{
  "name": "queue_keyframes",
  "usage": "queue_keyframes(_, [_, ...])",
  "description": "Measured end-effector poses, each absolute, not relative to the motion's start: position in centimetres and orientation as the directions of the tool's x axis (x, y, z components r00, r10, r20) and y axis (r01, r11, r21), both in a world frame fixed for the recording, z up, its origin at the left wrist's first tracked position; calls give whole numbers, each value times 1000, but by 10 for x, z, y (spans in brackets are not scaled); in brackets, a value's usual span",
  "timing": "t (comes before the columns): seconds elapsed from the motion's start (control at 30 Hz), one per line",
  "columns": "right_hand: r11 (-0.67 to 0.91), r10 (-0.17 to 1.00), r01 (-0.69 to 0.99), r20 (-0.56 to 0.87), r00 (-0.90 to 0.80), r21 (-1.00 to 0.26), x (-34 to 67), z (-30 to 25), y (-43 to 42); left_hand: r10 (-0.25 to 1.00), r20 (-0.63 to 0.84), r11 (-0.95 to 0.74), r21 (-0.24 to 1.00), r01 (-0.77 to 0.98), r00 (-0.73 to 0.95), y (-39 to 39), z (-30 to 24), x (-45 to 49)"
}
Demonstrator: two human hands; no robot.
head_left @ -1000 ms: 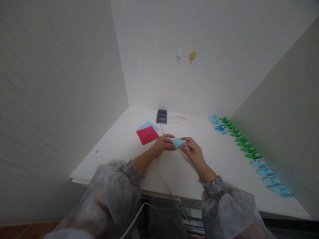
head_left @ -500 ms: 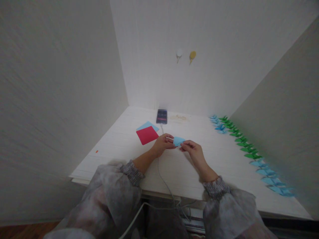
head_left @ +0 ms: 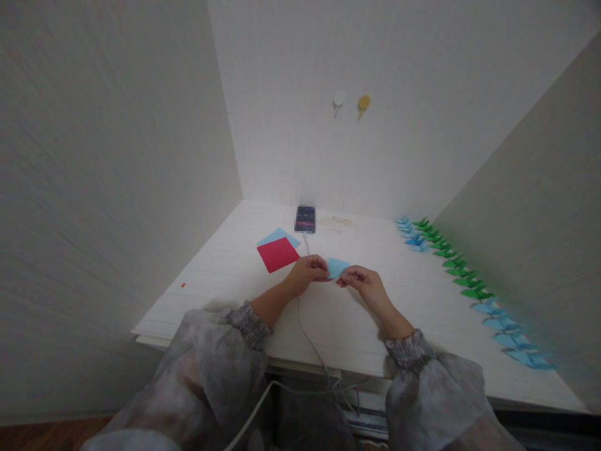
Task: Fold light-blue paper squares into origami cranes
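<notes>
A small folded piece of light blue origami paper (head_left: pixel 337 267) is held just above the table between both hands. My left hand (head_left: pixel 306 274) pinches its left edge, with the fingers curled. On the other side my right hand (head_left: pixel 366 285) grips the lower right corner between thumb and fingers. Parts of the paper's edges are hidden behind the fingertips. Close to the left hand lies a red square of paper (head_left: pixel 277 254), partly covering a light blue sheet (head_left: pixel 282 235).
Rows of green folded paper cranes (head_left: pixel 462 274) and light blue ones (head_left: pixel 509 326) line the table's (head_left: pixel 225 269) right side. A phone (head_left: pixel 305 219) stands at the back, its cable (head_left: pixel 305 332) running under my left wrist. Two hooks, one yellow (head_left: pixel 364 103), are on the wall.
The fingers of my left hand have curled in closer on the paper. My right hand has shifted slightly at the corner, and the paper's visible face now looks plainer.
</notes>
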State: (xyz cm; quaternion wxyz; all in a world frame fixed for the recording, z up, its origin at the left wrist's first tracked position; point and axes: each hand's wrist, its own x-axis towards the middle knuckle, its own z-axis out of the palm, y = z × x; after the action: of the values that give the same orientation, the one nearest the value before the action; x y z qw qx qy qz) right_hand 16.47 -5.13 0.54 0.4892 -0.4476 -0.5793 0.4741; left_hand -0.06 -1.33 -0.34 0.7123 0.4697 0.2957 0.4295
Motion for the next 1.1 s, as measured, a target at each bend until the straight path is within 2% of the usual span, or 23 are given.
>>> queue_keyframes(0.33, [147, 989, 38, 148, 13, -988, 161, 4, -51, 847, -34, 211, 937, -277, 531, -16, -3, 2])
queue_keyframes(0.5, [149, 988, 36, 150, 22, -988, 161, 5, -52, 841, -47, 225, 937, -269, 540, -18, 2, 2])
queue_keyframes(0.77, [121, 991, 94, 126, 50, -988, 158, 5, -52, 870, -66, 158, 976, -151, 488, -19, 4, 2])
queue_keyframes(1.1, [108, 993, 53, 111, 42, -993, 157, 7, -53, 883, -47, 131, 980, -150, 466, -16, 0, 4])
